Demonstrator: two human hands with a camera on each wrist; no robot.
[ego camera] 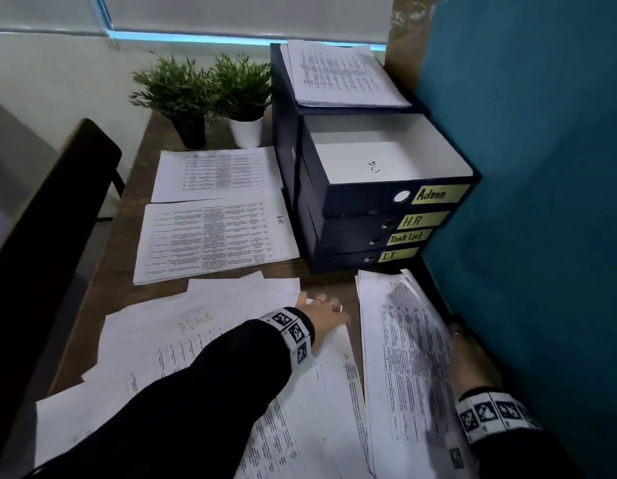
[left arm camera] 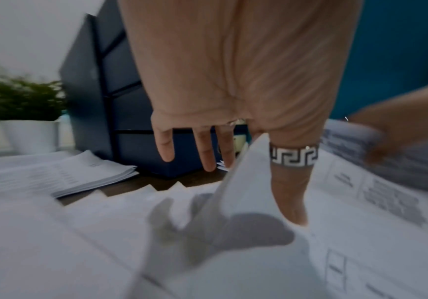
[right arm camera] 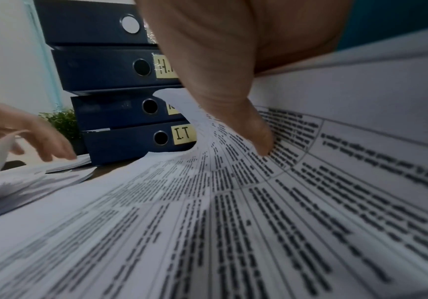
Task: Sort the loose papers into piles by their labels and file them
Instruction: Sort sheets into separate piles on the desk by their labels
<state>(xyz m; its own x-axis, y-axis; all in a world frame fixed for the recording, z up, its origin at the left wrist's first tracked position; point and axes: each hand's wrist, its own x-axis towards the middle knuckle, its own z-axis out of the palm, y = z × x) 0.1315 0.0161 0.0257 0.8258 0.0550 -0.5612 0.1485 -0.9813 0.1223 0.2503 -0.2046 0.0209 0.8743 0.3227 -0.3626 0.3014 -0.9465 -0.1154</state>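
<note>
My left hand [ego camera: 321, 313] reaches over the loose papers [ego camera: 196, 340] at the front, one marked ADMIN. Its thumb and fingers pinch the raised corner of a sheet [left arm camera: 243, 182]; the thumb [left arm camera: 293, 182] wears a patterned ring, and the other fingers are straight. My right hand [ego camera: 463, 345] grips the right edge of the task-list pile [ego camera: 403, 357]. The thumb [right arm camera: 235, 105] presses on the printed top page [right arm camera: 258, 222] and the fingers are hidden under the curved stack. Dark box files [ego camera: 369, 223] labelled Admin, H.R, Task List and IT stand stacked behind; the Admin box is open with a sheet inside.
An H.R pile [ego camera: 213, 236] and another pile [ego camera: 217, 174] lie on the wooden desk [ego camera: 127, 236]. More papers [ego camera: 341, 74] rest on an upright file at the back. Two potted plants [ego camera: 210, 95] stand at the back, a dark chair [ego camera: 51, 209] at the left, and a blue partition [ego camera: 542, 167] at the right.
</note>
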